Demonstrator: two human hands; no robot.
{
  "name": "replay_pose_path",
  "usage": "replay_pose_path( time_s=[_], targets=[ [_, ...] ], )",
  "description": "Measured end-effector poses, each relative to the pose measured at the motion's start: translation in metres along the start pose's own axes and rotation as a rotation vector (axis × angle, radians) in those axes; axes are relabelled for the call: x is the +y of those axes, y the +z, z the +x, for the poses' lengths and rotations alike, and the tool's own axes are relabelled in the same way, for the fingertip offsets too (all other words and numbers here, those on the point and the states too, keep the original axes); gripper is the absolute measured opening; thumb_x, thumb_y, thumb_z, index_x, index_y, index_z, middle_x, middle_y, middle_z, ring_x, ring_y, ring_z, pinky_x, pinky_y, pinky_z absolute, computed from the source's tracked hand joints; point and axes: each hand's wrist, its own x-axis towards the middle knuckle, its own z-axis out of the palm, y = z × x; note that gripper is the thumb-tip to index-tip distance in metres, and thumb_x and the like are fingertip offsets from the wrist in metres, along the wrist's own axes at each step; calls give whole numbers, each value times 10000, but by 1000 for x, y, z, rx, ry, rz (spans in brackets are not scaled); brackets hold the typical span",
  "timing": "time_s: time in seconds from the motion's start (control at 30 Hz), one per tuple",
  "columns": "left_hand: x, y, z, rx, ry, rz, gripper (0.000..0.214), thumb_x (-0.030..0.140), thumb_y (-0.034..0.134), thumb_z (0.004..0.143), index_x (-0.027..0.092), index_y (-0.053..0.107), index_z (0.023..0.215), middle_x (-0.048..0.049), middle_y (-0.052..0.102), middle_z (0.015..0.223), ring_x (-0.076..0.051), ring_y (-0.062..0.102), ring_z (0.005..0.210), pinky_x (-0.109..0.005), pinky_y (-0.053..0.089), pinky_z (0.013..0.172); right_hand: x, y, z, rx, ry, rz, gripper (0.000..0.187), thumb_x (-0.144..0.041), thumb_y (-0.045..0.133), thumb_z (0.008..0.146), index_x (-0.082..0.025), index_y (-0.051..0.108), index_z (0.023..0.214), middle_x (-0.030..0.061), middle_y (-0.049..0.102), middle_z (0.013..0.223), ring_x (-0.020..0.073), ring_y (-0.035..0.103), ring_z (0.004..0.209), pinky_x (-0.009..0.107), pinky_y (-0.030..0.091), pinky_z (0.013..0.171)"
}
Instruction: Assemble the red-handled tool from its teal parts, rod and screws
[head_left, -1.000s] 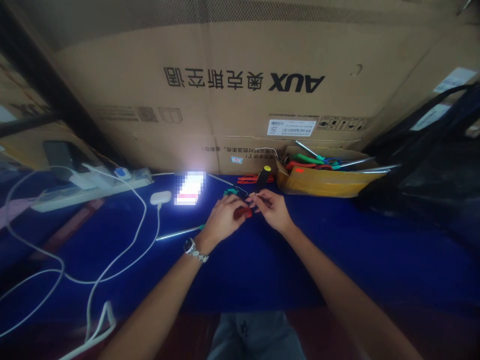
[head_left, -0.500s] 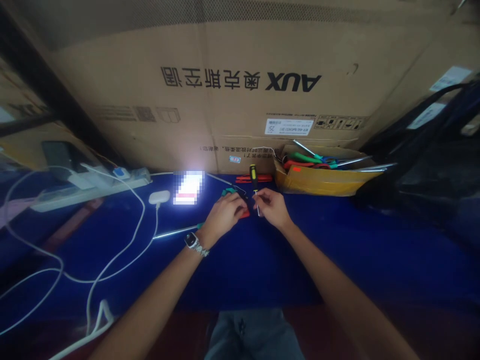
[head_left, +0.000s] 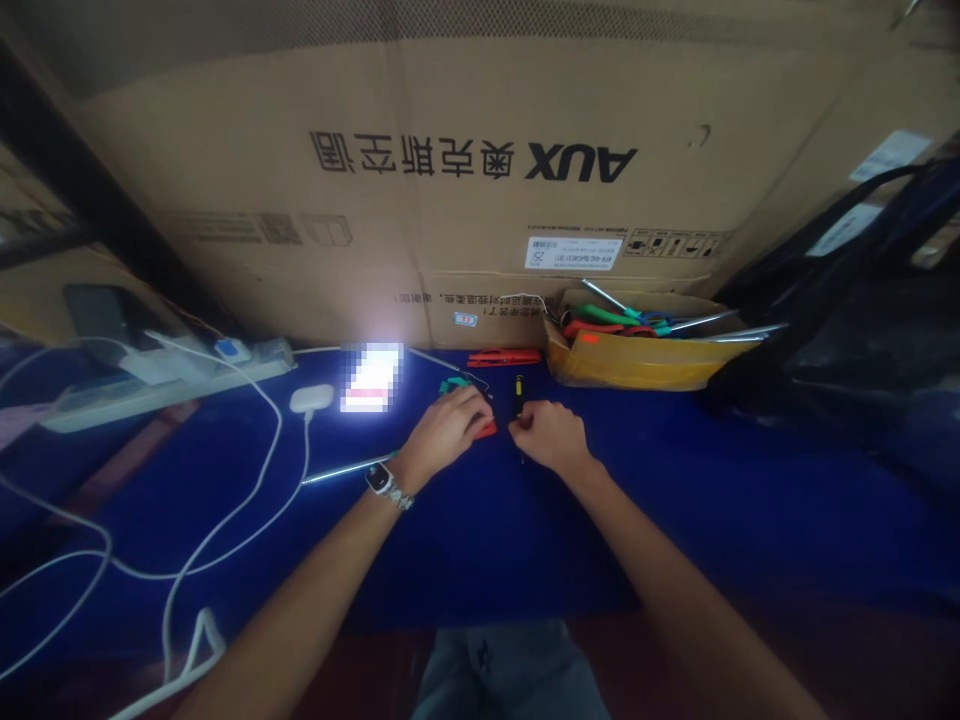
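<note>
My left hand point(head_left: 448, 430), with a watch on its wrist, lies curled over a small red part point(head_left: 487, 430) on the blue table cover point(head_left: 525, 520), with a green piece point(head_left: 452, 385) just behind it. Right beside it, my right hand point(head_left: 551, 435) is closed round a small screwdriver point(head_left: 518, 390) with a black and yellow handle. The handle end sticks up out of the fist. The two hands are almost touching over the red part.
A yellow cardboard tray point(head_left: 637, 365) of several screwdrivers stands behind to the right. Red tool point(head_left: 504, 356) by the big AUX carton point(head_left: 450, 200). A lit phone point(head_left: 371, 378), white charger point(head_left: 312, 397), power strip point(head_left: 150, 385), cables at left. A metal rod point(head_left: 341, 468). Dark bag point(head_left: 847, 330) right.
My right hand has swung the screwdriver from upright behind the hands down into its fist and closed round it. My left hand stays on the red part.
</note>
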Motion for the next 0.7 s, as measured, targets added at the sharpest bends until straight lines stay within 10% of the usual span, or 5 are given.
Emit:
replay_pose_path(
  time_s=[0.1, 0.23, 0.7],
  targets=[
    [0, 0, -1, 0, 8, -12, 112, 193, 556, 1002, 197, 654, 947, -44, 666, 987, -210, 647, 936, -360, 515, 856, 3, 0, 0, 36, -207, 133, 65, -275, 655, 805, -223, 678, 837, 56, 698, 878, 231, 665, 805, 340, 459, 725],
    [-2, -2, -2, 14, -6, -79, 97, 209, 568, 1001, 195, 652, 955, -47, 662, 999, -205, 647, 933, -348, 513, 837, 6, 5, 0, 5, -556, 218, 468, -319, 819, 737, -232, 674, 1173, 88, 637, 1167, 263, 599, 1068, 402, 437, 916],
    [-23, -11, 4, 134, -232, -235, 71, 230, 621, 954, 199, 680, 930, -37, 733, 907, -184, 688, 816, -311, 522, 783, 7, 15, 2, 0, -535, 138, 284, -374, 808, 833, -284, 723, 1089, 46, 634, 1090, 262, 544, 1069, 393, 320, 914]
  ],
)
